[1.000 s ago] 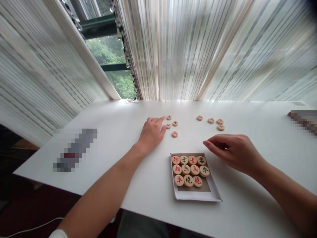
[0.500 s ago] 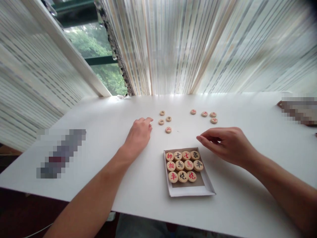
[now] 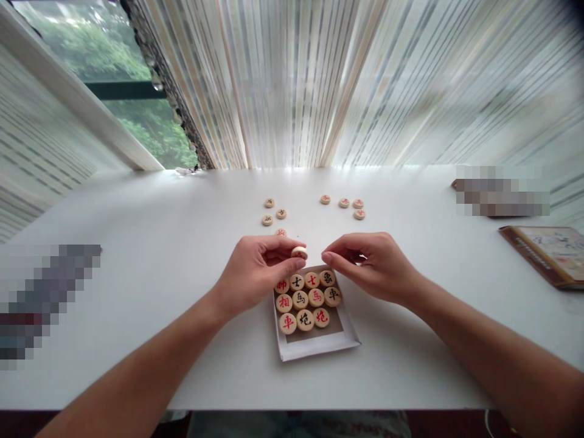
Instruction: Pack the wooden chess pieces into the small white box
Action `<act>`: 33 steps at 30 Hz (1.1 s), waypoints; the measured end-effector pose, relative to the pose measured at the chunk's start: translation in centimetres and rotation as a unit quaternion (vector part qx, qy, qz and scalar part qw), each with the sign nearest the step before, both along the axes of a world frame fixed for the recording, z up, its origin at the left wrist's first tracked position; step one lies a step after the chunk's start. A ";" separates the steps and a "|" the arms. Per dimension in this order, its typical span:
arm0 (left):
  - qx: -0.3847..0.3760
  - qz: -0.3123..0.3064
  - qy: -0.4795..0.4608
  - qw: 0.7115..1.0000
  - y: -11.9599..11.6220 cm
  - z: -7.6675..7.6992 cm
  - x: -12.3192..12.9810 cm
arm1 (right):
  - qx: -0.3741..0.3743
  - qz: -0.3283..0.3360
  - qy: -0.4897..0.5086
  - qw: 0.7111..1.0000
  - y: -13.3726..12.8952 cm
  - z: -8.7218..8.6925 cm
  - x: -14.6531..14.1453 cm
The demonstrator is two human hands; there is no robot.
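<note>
Left hand partly hides the tray; curtains hang beyond loose pieces.

round wooden pieces are lying in and behind a white square cardboard tray on the white table; a brown rectangular book, perhaps, is lying far right.

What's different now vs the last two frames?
Left hand moved right and nearer the wearer, from beside the three loose black pieces to the far-left corner of the shallow box; a xiangqi piece now shows pinched in it. Camera swung right. Unchanged: eleven boxed pieces, loose pieces, right hand near the far-right corner.
</note>
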State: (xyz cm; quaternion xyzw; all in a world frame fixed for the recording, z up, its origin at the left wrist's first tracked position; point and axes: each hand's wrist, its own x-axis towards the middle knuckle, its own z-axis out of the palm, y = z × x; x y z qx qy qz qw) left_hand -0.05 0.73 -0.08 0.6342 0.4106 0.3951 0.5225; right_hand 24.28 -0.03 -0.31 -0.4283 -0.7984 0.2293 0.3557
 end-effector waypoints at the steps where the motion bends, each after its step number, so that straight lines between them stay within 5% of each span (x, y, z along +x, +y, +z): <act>1: -0.007 -0.005 0.002 1.000 -0.2 0.1 0.1 | -0.009 0.005 0.009 1.000 -0.1 0.0 -0.1; 10: -0.063 -0.052 -0.045 0.996 -1.1 0.3 0.6 | -0.119 0.035 0.097 0.987 -1.2 0.0 -1.0; 20: -0.157 -0.083 -0.133 0.975 -1.2 1.3 0.6 | -0.268 0.060 0.251 0.928 -1.7 0.9 -1.6; 33: -0.174 -0.080 -0.127 0.973 -1.5 1.7 0.7 | -0.285 0.068 0.315 0.903 -2.1 1.3 -1.9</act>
